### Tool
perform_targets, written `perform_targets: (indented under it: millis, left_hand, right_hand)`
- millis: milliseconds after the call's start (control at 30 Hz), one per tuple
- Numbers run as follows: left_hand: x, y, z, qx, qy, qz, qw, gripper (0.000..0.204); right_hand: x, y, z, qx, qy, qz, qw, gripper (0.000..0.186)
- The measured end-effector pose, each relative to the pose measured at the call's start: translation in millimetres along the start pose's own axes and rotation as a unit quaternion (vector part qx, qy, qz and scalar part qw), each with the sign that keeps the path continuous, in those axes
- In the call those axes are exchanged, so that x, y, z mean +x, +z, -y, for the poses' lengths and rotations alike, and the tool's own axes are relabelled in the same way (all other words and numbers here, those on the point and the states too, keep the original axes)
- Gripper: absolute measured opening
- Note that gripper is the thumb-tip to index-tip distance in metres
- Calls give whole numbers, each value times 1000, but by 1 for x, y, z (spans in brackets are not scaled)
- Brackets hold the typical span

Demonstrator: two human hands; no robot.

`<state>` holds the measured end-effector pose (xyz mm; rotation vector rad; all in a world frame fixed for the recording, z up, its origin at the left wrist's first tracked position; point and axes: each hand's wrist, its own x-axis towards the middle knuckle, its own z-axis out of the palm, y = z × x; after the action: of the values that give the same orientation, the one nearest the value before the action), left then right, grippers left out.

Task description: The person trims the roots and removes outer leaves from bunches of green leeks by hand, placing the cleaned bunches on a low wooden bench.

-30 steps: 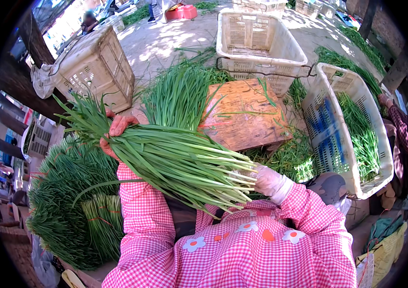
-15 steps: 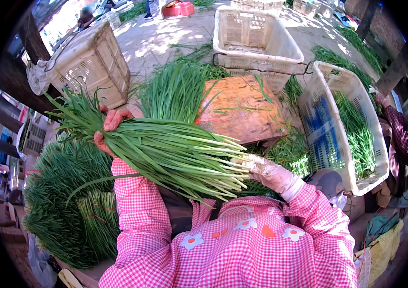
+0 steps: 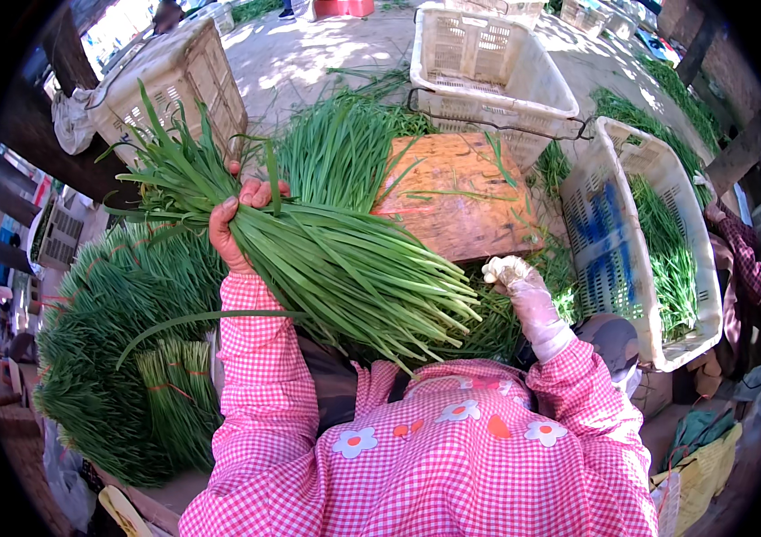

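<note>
My left hand [image 3: 242, 210] is closed around the leafy end of a large bunch of garlic chives [image 3: 354, 259]. The bunch slants across my lap, its pale cut ends pointing right. One long leaf hangs loose below it. My right hand [image 3: 515, 276], in a whitish, stained glove, is apart from the stem ends, just right of them. Its fingers are curled; anything inside them is hidden. In front of me lies an orange-brown wooden board [image 3: 461, 197] with a few stray leaves on it. A pile of loose chives [image 3: 336, 152] rests against the board's left side.
Tied chive bundles [image 3: 121, 349] are heaped at my left. A white plastic crate [image 3: 166, 89] stands far left, another crate [image 3: 497, 107] behind the board. At my right is a crate holding chives [image 3: 667, 259], with a co-worker's sleeve [image 3: 740, 242] beyond it.
My right hand has come off the stem ends and moved right and slightly up, its fingers curling. My left hand has raised the leafy end and shifted right with the bunch.
</note>
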<state>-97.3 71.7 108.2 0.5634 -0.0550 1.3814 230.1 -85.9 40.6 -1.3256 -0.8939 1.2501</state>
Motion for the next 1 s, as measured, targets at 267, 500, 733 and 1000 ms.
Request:
perform_targets:
  millis: [267,500,733,1000]
  left_hand:
    - [5,-19,-4,-5,-17,-33,999,38]
    - [2,-13,-2,-14,-33,-61,998,37]
    - [2,-13,-1,14,-31,-78,996,35]
    - [-1,-15,-8,35,-6,-118,992,35]
  right_hand:
    - [-18,39,60,-489,-471,91,728,35]
    - [0,60,57,-502,-542,88,668,30]
    - [1,68,59,-288,-406,123,859,13]
    - [0,-9,79,276,-102,119,948,12]
